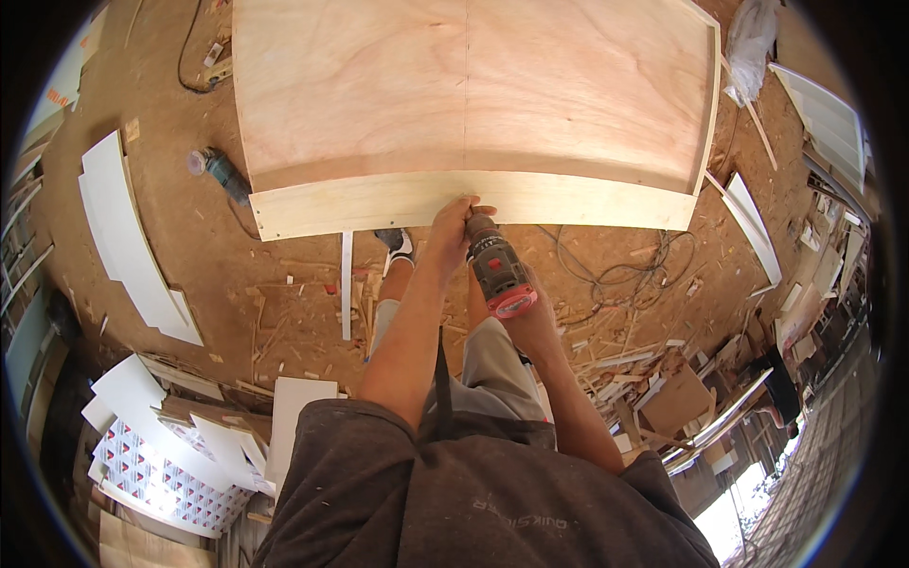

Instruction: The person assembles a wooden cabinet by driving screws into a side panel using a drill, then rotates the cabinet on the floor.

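Observation:
A large shallow plywood box (379, 95) lies ahead of me, with a pale wooden strip (597, 199) along its near side. A grey and red cordless drill (496, 269) points at the middle of that strip. My right hand (533, 320) is closed round its grip, mostly hidden under the drill body. My left hand (453, 230) is at the drill's front end, its fingers drawn together against the strip. Whatever sits between those fingers is too small and covered to make out. Small dark screw heads show near the strip's left end.
A teal angle grinder (225, 175) lies on the floor left of the box. White panels (128, 237) rest farther left. A loose black cable (630, 270) coils at right, near wood offcuts (677, 402). A narrow white strip (347, 289) extends from under the box's near side.

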Motion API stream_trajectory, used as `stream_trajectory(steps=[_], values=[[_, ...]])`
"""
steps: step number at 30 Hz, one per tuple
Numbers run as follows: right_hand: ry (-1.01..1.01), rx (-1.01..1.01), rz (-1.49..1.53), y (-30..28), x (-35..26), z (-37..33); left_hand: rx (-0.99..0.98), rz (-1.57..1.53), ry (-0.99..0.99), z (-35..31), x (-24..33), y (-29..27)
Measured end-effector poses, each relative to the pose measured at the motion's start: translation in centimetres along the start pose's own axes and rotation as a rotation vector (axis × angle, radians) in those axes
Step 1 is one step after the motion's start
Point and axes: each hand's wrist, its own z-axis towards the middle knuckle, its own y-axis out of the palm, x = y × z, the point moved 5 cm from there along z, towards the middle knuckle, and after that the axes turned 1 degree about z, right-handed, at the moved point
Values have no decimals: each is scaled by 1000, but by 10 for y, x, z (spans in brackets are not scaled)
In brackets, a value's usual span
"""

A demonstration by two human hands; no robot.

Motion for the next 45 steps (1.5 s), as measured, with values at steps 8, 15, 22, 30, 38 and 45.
stream_trajectory(steps=[8,15,22,30,38,45], values=[[-33,0,-28,-7,-19,1,302,731,309,-86,35,2],[-79,-50,-134,6,-15,11,230,1305,1076,-182,82,116],[-101,33,-165,7,-39,11,223,1396,1101,-157,70,109],[-149,61,-174,9,-27,24,199,1278,1166,-146,75,101],[-9,-14,-238,0,-40,30,210,1278,1137,-137,75,102],[-142,12,-314,3,-25,39,241,1281,1127,-132,68,97]])
